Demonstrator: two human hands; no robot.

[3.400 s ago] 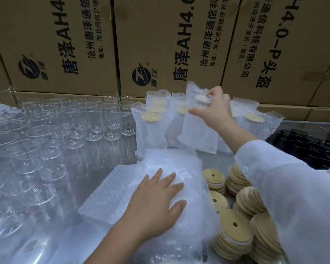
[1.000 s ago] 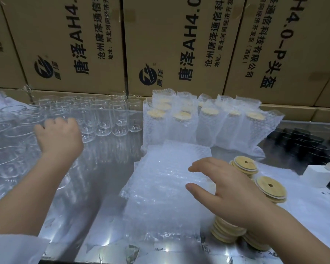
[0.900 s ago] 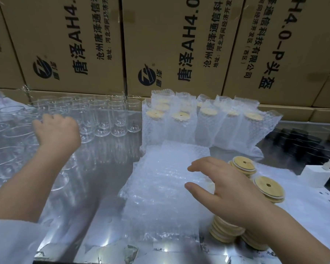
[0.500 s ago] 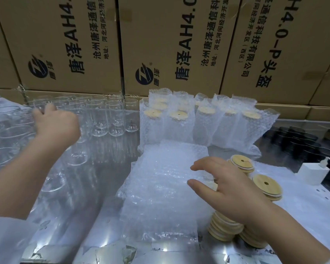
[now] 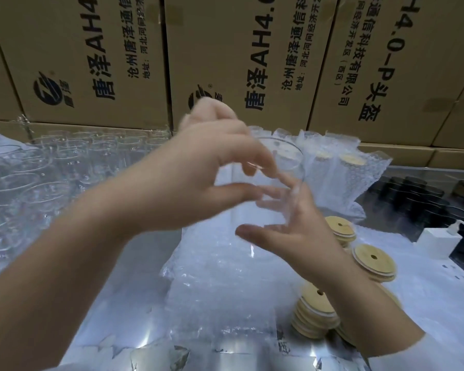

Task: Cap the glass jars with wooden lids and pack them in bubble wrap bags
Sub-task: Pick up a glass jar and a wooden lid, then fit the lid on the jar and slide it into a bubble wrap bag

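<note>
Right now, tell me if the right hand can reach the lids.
Probably yes: the right hand hovers open by the jar, and the lids lie uncovered just beside it, nothing between.

Table (image 5: 134,290) with jars (image 5: 24,183), lids (image 5: 373,259), bubble-wrap bags (image 5: 220,290)

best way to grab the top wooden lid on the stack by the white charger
Pinch the top wooden lid by its thin rim, coming down from above, at opposite edges. It lies flat on its stack, so likely only the rim offers a hold.
</note>
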